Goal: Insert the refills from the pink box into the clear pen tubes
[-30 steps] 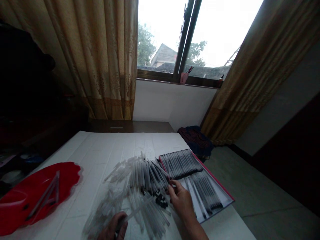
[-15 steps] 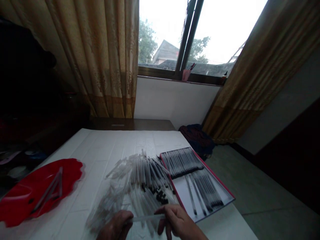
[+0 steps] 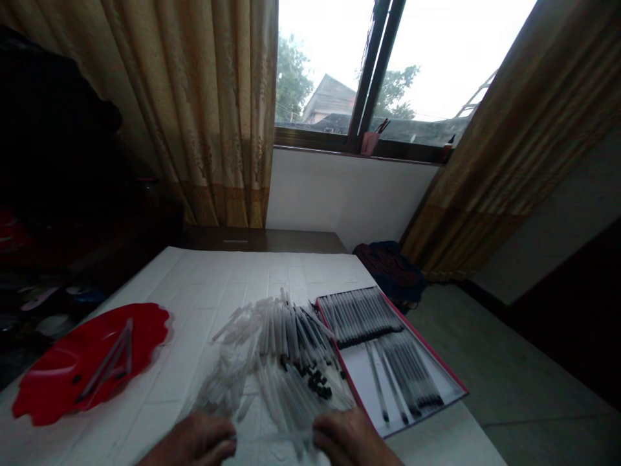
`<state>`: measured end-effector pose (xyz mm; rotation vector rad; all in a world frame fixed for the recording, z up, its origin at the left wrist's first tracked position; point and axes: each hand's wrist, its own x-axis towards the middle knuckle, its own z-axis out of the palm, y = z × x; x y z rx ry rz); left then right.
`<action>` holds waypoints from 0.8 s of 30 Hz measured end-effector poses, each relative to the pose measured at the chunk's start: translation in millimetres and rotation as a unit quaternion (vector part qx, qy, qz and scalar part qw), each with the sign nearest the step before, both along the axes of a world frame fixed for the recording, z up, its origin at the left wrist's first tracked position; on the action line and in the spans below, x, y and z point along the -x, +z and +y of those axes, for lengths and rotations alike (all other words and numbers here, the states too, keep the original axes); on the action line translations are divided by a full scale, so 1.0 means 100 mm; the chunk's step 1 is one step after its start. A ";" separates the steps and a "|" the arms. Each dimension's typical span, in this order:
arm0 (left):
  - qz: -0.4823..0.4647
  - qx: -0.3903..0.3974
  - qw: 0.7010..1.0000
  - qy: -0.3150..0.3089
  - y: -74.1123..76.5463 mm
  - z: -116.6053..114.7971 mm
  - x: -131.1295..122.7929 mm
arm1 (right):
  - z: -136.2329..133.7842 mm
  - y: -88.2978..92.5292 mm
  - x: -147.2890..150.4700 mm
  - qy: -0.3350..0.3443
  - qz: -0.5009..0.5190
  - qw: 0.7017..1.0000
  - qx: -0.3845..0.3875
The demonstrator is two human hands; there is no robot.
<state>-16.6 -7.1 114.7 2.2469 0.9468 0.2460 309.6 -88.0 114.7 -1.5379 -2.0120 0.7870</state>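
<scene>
My right hand (image 3: 352, 439) is closed on the right end of a blurred translucent pen barrel (image 3: 284, 437), held level above the table near me. Facing it, my left hand (image 3: 196, 440) is closed too, by the barrel's left end; what lies between its fingertips is hidden. Just beyond my hands are heaps of clear pen barrels (image 3: 286, 395), with small black caps (image 3: 319, 383) among them. To the right, a shallow red-edged box (image 3: 361, 372) holds rows of pens (image 3: 361, 317) with black ends.
A red scalloped plate (image 3: 53, 382) with a few clear tubes (image 3: 114, 356) stands at the left on the white table (image 3: 194, 278). Past the far edge is a brown cabinet (image 3: 291, 241). Dark folded cloth (image 3: 391, 268) lies beyond the far right corner.
My left hand has moved left and my right hand slightly right, widening the gap between them. The view has shifted a little to the left.
</scene>
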 end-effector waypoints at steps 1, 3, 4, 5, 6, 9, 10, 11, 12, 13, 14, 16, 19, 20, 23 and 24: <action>0.011 0.043 0.999 0.027 0.05 0.06 0.08 | 0.03 0.07 -0.08 -0.023 -0.008 0.999 -0.045; 0.012 0.037 0.997 0.061 0.12 0.18 0.19 | 0.08 0.16 -0.20 -0.053 -0.027 0.994 -0.087; 0.001 -0.005 0.996 0.085 0.13 0.23 0.20 | 0.10 0.18 -0.22 -0.067 -0.033 0.993 -0.094; -0.006 -0.043 0.994 0.103 0.12 0.28 0.18 | 0.11 0.16 -0.21 -0.082 -0.038 0.991 -0.101; -0.014 -0.092 0.988 0.119 0.10 0.33 0.12 | 0.12 0.12 -0.17 -0.099 -0.044 0.988 -0.112; -0.023 -0.232 0.962 0.144 0.00 0.39 -0.13 | 0.11 -0.11 0.01 -0.182 -0.080 0.965 -0.170; -0.019 -0.267 0.952 0.147 -0.05 0.40 -0.21 | 0.09 -0.19 0.07 -0.208 -0.094 0.955 -0.187; -0.011 -0.294 0.944 0.148 -0.09 0.41 -0.28 | 0.08 -0.27 0.11 -0.228 -0.109 0.947 -0.200; 0.000 -0.316 0.937 0.147 -0.14 0.41 -0.32 | 0.06 -0.34 0.14 -0.240 -0.124 0.940 -0.209; 0.010 -0.332 0.932 0.144 -0.19 0.41 -0.36 | 0.05 -0.39 0.16 -0.246 -0.137 0.935 -0.214; 0.018 -0.347 0.927 0.141 -0.24 0.41 -0.37 | 0.03 -0.43 0.17 -0.248 -0.148 0.932 -0.217; 0.022 -0.373 0.917 0.137 -0.31 0.40 -0.36 | 0.02 -0.46 0.17 -0.247 -0.167 0.929 -0.219; 0.004 -0.412 0.900 0.141 -0.38 0.37 -0.32 | 0.03 -0.47 0.17 -0.241 -0.203 0.925 -0.212; -0.003 -0.424 0.894 0.145 -0.39 0.35 -0.30 | 0.04 -0.48 0.18 -0.237 -0.214 0.924 -0.209; -0.021 -0.449 0.880 0.157 -0.40 0.28 -0.28 | 0.03 -0.48 0.20 -0.233 -0.229 0.923 -0.204; -0.027 -0.454 0.876 0.159 -0.41 0.25 -0.28 | 0.02 -0.48 0.20 -0.232 -0.228 0.923 -0.203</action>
